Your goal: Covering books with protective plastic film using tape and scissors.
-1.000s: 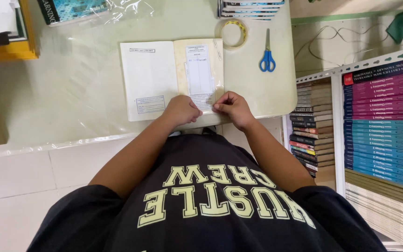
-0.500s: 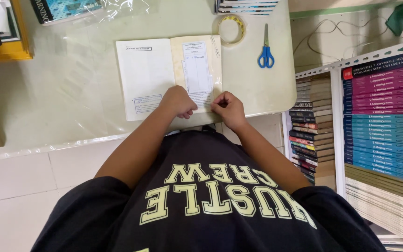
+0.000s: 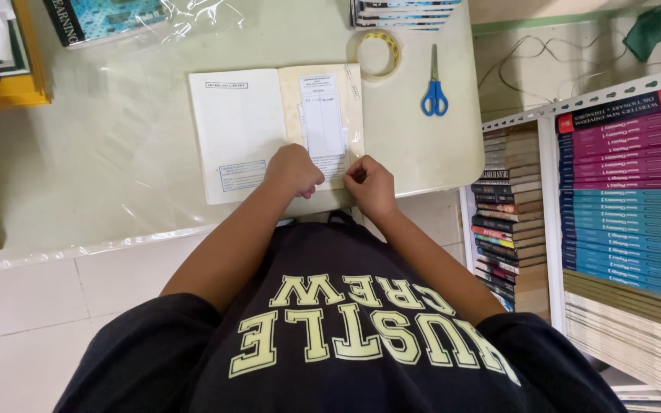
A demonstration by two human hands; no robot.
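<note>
At nine o'clock on the pale table [image 3: 78, 168] lies a yellow-edged stack [image 3: 9, 76], with a plastic-wrapped book [image 3: 109, 17] at eleven; the open book [image 3: 239, 130] lies flat at centre, its white slip [image 3: 323, 118] on the right-hand leaf; the left hand [image 3: 292, 170] rests curled as a loose fist on the lower gutter, pressing rather than gripping; the right hand [image 3: 371, 186] sits at five o'clock of the book, fingers pinched at the leaf's lower edge, though what they hold I cannot tell; judged, the book is light, its pages thin, limp and easily torn, best taken by the stiffer cover edge; a tape roll [image 3: 376, 52] and blue scissors [image 3: 434, 95] lie at one o'clock; shelved books [image 3: 621, 168] stand at three.
</note>
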